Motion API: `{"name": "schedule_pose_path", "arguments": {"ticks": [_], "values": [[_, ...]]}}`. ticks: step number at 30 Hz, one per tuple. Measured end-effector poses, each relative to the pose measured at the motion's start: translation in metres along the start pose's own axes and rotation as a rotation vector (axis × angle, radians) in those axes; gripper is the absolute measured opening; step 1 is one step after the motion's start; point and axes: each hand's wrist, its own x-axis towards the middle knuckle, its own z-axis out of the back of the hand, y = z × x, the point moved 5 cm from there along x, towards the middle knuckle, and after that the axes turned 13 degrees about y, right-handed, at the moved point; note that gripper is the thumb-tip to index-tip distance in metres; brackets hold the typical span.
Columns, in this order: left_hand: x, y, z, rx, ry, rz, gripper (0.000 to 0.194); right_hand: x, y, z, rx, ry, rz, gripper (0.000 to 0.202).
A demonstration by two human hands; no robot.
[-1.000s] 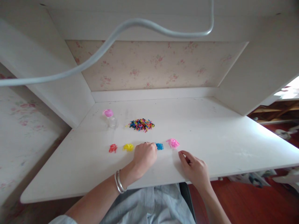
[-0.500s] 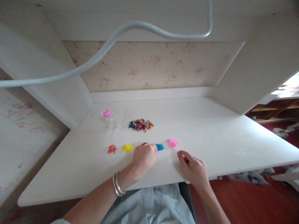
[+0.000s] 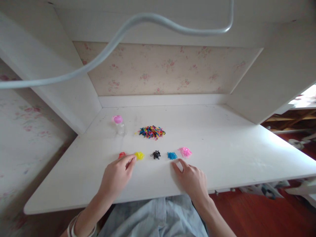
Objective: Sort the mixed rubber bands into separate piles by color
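Note:
Small piles of coloured rubber bands lie in a row on the white desk: red (image 3: 121,154), yellow (image 3: 140,155), black (image 3: 156,154), blue (image 3: 171,155) and pink (image 3: 185,152). My left hand (image 3: 117,176) is closed in a pinch, its fingertips at the left edge of the yellow pile and partly covering the red one. Whatever may be between those fingertips is too small to make out. Just below the blue pile, my right hand (image 3: 192,181) rests with thumb and index finger apart and nothing visible between them. Farther back sits a larger mixed-colour heap of rubber bands (image 3: 151,132).
Behind the row at the left, a small clear container (image 3: 120,129) stands with a pink top (image 3: 117,119). A white cable (image 3: 111,49) crosses above the desk (image 3: 234,141). Side panels and a back wall enclose the desk's far part.
My left hand has moved left from the black pile to the yellow one, uncovering the black bands. My right hand has shifted left, from below the pink pile to below the blue, its thumb and index finger now apart.

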Motion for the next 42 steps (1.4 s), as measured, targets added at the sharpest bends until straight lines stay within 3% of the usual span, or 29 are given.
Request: {"name": "schedule_pose_path", "arguments": {"ticks": [4,8,24,32,42], "values": [[-0.019,0.034,-0.002,-0.047,-0.050,0.042,0.029,0.004,0.011,0.004,-0.010,0.036,-0.069,0.049],[-0.025,0.046,-0.013,-0.089,-0.040,0.015,0.030,0.005,0.015,0.003,0.009,0.031,-0.110,0.051],[-0.024,0.043,-0.014,-0.063,-0.046,-0.011,0.028,0.007,0.019,0.003,-0.019,0.005,-0.095,0.049],[-0.024,0.044,-0.016,-0.014,-0.039,-0.024,0.029,-0.006,0.043,0.000,-0.073,0.036,0.119,0.037],[-0.023,0.046,-0.019,-0.058,-0.017,-0.017,0.027,0.000,0.054,0.001,-0.081,0.057,0.126,0.037]]}}
